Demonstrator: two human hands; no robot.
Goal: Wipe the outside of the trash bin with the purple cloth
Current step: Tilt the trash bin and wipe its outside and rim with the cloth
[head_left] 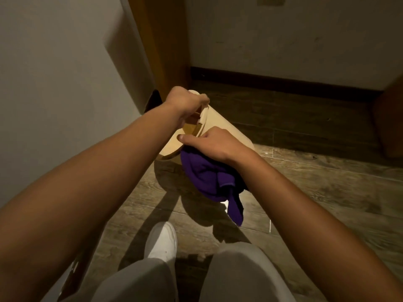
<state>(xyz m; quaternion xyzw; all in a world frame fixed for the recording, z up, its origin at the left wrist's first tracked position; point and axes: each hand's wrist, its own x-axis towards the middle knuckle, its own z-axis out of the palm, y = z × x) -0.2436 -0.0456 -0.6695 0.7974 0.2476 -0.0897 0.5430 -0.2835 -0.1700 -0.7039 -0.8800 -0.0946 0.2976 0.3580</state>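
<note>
A beige trash bin (220, 125) is held tilted above the wood-look floor, its open mouth turned towards me and to the left. My left hand (185, 105) grips the far rim of the bin, fingers hooked over the edge. My right hand (209, 144) presses the purple cloth (209, 177) against the bin's near outer side. The cloth bunches under the palm, and a loose tail hangs down towards the floor. The lower part of the bin is hidden behind the cloth and hand.
A white wall fills the left side, with a wooden door frame (165, 40) behind the bin. A dark skirting board (283, 81) runs along the back wall. My grey trousers and a white shoe (162, 240) are below. A brown piece of furniture (390, 120) stands at right.
</note>
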